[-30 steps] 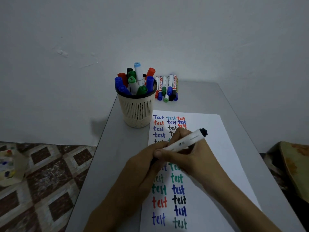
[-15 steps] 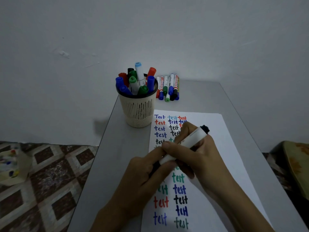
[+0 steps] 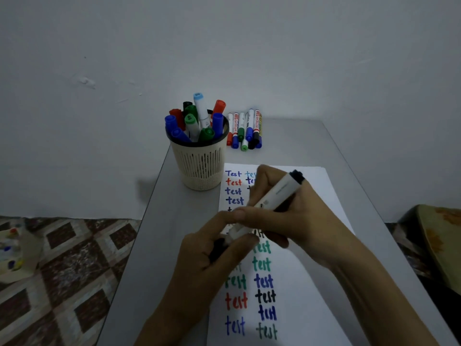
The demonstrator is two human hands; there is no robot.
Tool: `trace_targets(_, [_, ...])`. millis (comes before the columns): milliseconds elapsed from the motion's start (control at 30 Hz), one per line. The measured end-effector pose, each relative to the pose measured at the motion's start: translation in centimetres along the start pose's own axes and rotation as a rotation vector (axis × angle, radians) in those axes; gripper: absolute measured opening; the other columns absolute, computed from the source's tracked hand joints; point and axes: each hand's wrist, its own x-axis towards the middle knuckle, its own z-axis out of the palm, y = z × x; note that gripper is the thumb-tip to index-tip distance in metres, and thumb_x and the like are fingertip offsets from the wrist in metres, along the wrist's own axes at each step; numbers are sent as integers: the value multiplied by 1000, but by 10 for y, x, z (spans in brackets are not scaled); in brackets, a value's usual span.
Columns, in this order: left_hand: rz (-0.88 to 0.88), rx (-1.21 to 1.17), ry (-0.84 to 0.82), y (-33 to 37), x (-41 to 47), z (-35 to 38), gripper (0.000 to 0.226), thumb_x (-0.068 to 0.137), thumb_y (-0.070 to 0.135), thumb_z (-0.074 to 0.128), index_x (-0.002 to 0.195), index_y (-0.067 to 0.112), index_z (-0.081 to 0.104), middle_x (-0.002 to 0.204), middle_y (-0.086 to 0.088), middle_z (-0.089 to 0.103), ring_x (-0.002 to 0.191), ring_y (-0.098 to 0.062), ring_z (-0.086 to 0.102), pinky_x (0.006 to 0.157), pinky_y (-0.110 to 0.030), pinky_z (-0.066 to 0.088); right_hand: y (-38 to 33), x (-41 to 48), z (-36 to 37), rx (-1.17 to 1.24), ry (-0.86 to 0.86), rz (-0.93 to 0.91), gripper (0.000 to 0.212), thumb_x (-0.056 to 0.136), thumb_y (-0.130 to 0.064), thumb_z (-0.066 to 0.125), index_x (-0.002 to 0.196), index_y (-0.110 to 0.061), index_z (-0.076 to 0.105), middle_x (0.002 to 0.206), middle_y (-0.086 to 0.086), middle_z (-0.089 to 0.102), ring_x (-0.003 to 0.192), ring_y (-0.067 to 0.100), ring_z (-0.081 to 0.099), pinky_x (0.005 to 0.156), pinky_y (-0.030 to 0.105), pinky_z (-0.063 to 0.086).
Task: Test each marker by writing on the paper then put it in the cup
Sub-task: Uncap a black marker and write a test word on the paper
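We are holding one marker in both hands, low over the paper and above the middle rows of "test" words. Our right hand is wrapping its fingers round the white barrel, with the thumb lying along the near side. Our left hand is pinching the black cap at the marker's near end, fingers curled close about it. The long axis is running on a slant, from near-left at the cap to far-right, where the black far end is sticking out past our right knuckles and pointing away from us. The writing tip is hidden inside the left fingers, so we cannot tell whether the cap is seated or parting from the barrel. The cup is standing upright on the table, ahead of the hands and to their left, just beside the paper's far-left corner. It is nearer our left hand, but the right hand is the one carrying the barrel. We are judging that a drop into it would call for swinging the marker left and tipping its axis upright. It is already crowded with markers, so free space looks tight. Loose markers are lying side by side beyond the cup, untested by the look of it, which suggests the task is well along but not finished.
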Motion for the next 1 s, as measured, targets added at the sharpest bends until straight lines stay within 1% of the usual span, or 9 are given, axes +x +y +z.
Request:
trace_targets(100, [-22, 140, -27, -4, 1, -7, 27, 83, 52, 53, 109, 45, 53, 62, -6, 58, 51, -22, 54, 49, -33, 44, -2, 7, -8, 123, 133, 3, 23, 76, -17, 70, 69, -11, 50, 61, 13, 60, 39, 13, 42, 36, 19, 34])
trace_targets(200, [-20, 366, 2, -15, 1, -14, 32, 86, 53, 44, 117, 48, 45, 73, 2, 57, 63, -15, 58, 56, -31, 48, 2, 11, -30, 382, 368, -76, 19, 82, -9, 60, 69, -11, 46, 59, 5, 59, 43, 14, 49, 37, 19, 36])
trace_targets(300, [43, 521, -49, -23, 3, -13, 31, 89, 36, 39, 119, 42, 46, 94, 19, 52, 88, -7, 53, 73, -32, 48, 20, 15, -46, 455, 490, -61, 10, 86, -9, 58, 79, -9, 52, 83, 13, 69, 69, 22, 68, 47, 23, 51])
trace_targets(367, [88, 610, -89, -30, 3, -11, 37, 88, 26, 35, 122, 38, 44, 102, 19, 51, 95, -5, 49, 79, -34, 46, 36, 17, -47, 406, 490, -1, 8, 80, -9, 65, 81, -6, 57, 93, 18, 70, 80, 26, 70, 54, 25, 57])
trace_targets(433, [88, 628, -98, -36, 3, -12, 43, 87, 24, 35, 127, 35, 44, 110, 15, 53, 102, -6, 47, 83, -33, 43, 50, 18, -45, 359, 486, 44, 13, 76, -1, 69, 77, -3, 57, 82, 17, 69, 68, 24, 68, 48, 25, 54])
trace_targets(500, [86, 630, -97, -38, 3, -13, 45, 86, 23, 35, 128, 30, 48, 114, 14, 54, 105, -6, 47, 86, -30, 41, 60, 19, -42, 352, 490, 47, 23, 77, 7, 69, 71, -3, 50, 63, 16, 59, 47, 20, 55, 38, 22, 42])
trace_targets(567, [85, 619, -89, -39, 3, -13, 44, 86, 23, 36, 126, 27, 52, 113, 14, 55, 105, -4, 46, 87, -28, 38, 66, 20, -42, 315, 535, 44, 31, 77, 10, 69, 67, -4, 43, 57, 15, 47, 37, 17, 42, 37, 19, 34])
trace_targets(800, [64, 600, -86, -41, 2, -13, 39, 87, 26, 35, 120, 26, 56, 114, 16, 54, 108, -1, 45, 90, -25, 41, 74, 22, -40, 110, 555, 38, 29, 68, 6, 66, 60, -7, 41, 50, 8, 43, 38, 12, 39, 40, 19, 35])
trace_targets(1000, [81, 616, -92, -42, 2, -15, 39, 87, 26, 35, 119, 26, 57, 114, 15, 55, 106, -3, 46, 88, -28, 44, 72, 22, -38, 115, 479, 54, 32, 78, 18, 60, 66, -4, 41, 46, -3, 52, 39, 4, 48, 40, 18, 37])
